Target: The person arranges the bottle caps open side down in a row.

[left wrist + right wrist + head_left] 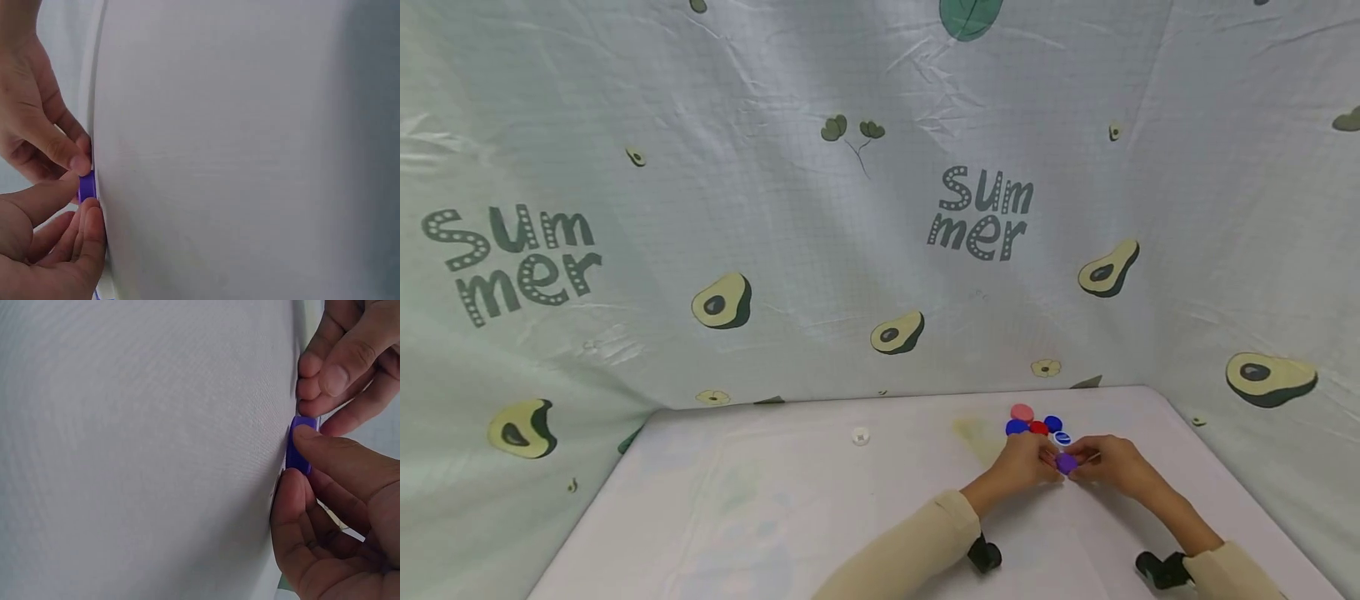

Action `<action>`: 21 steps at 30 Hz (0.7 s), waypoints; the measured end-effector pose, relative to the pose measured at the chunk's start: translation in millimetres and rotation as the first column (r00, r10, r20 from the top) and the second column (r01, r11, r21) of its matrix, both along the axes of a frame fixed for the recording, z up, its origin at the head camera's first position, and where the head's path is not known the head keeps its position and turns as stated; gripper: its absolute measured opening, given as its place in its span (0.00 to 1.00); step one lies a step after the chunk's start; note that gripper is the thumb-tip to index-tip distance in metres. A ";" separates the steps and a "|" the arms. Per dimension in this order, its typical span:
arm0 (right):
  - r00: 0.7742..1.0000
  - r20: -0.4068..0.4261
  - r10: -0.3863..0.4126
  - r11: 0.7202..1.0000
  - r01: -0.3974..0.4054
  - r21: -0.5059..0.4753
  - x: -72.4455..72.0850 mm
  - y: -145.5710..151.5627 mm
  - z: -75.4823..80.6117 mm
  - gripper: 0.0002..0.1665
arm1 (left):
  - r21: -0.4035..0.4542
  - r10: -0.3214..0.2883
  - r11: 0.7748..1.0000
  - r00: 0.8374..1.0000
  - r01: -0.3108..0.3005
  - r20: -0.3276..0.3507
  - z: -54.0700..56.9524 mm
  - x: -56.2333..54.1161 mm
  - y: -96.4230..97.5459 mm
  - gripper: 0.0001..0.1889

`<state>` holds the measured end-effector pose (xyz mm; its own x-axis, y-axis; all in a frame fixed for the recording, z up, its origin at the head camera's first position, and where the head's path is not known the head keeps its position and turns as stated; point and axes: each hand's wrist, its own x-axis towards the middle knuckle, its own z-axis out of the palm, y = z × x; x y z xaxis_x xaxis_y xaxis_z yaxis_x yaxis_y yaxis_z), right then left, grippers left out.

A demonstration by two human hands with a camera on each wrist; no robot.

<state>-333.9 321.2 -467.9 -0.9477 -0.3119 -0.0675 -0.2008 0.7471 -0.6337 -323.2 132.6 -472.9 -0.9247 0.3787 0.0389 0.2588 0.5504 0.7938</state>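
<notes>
Honestly, with left hand (1024, 460) and right hand (1108, 463) fingers both pinching the purple disc (1066, 464) at the table's (760, 508) far right, one uneven nudge could knock the blue-and-white disc (1062, 438) just beyond askew.

Cap (1066, 463) between left hand (1026, 458) and right hand (1111, 467), other caps (1038, 427) seemingly just behind

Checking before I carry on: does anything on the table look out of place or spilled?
A white disc looks stray, lying alone left of the grouped coloured discs. A yellowish patch marks the white tabletop beside that group; spill, stain or print, I can't tell.
</notes>
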 end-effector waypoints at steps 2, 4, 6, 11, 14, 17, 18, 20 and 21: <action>1.000 0.005 -0.013 1.000 0.013 -0.005 8.9 -0.5 0.5 0.18 | 0.014 0.021 1.000 0.999 -0.022 0.027 2.2 7.2 0.3 0.14; 1.000 0.007 -0.025 1.000 0.025 -0.003 17.3 -0.5 0.9 0.19 | 0.020 0.026 0.999 0.999 -0.027 0.045 3.8 14.1 -0.1 0.14; 0.999 0.014 -0.043 0.999 0.043 0.001 25.6 -0.3 1.2 0.19 | 0.016 0.011 1.000 0.999 -0.012 0.045 4.7 20.8 -0.8 0.14; 0.997 0.037 -0.073 0.997 0.073 0.008 47.1 1.2 2.5 0.19 | 0.019 -0.021 1.000 0.999 0.020 0.047 3.2 36.3 -1.4 0.14; 0.995 0.051 -0.082 0.997 0.082 0.002 60.8 1.6 3.6 0.20 | 0.030 -0.030 0.999 0.998 0.028 0.048 3.3 46.5 -2.1 0.12; 0.994 0.061 -0.091 0.996 0.091 -0.005 75.4 0.7 5.2 0.21 | 0.046 -0.035 0.998 0.998 0.033 0.049 4.9 57.5 -3.9 0.10; 0.993 0.066 -0.095 0.995 0.096 -0.010 80.4 0.1 5.8 0.22 | 0.048 -0.037 0.998 0.998 0.035 0.047 5.2 61.1 -4.6 0.09; 0.992 0.074 -0.106 0.994 0.107 -0.021 91.1 -1.5 7.1 0.21 | 0.047 -0.041 0.998 0.998 0.039 0.042 5.6 68.2 -5.5 0.08; 0.990 0.083 -0.115 0.993 0.118 -0.025 96.2 -2.4 7.5 0.21 | 0.045 -0.044 0.998 0.998 0.042 0.042 5.7 71.8 -5.9 0.08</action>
<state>-237.7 318.8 -460.5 -0.9695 -0.2025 -0.1381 -0.0602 0.7430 -0.6666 -251.4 126.6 -467.1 -0.9088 0.4169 0.0170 0.2465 0.5037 0.8280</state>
